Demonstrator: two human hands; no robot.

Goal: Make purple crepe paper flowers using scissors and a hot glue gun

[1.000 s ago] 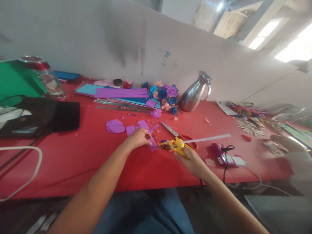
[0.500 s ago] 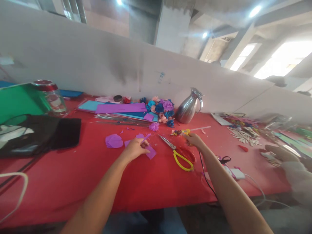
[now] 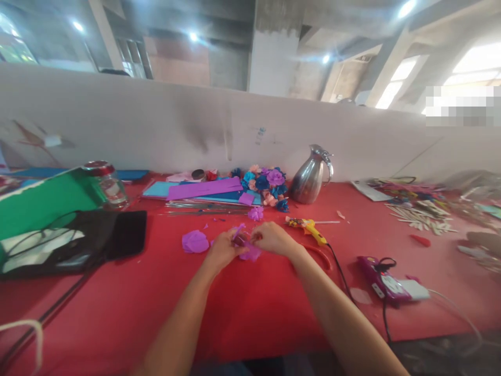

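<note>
My left hand is closed on a small piece of purple paper above the red table. My right hand is beside it with fingers pinched at the same spot; what they grip is too small to tell. Under both hands lies another purple piece. To the left sit stacked purple petals. The yellow glue gun rests right of my hands, its cord trailing off. Scissors, with one red handle visible, lie partly hidden under my right forearm.
Paper flowers and a metal jug stand at the back. A lidded jar and black bag are left. A purple power strip lies right. Another person's hand shows at the far right.
My right hand has let go of the glue gun and moved left to meet my left hand. The view has shifted, and the other person's hand is now nearer the right edge.
</note>
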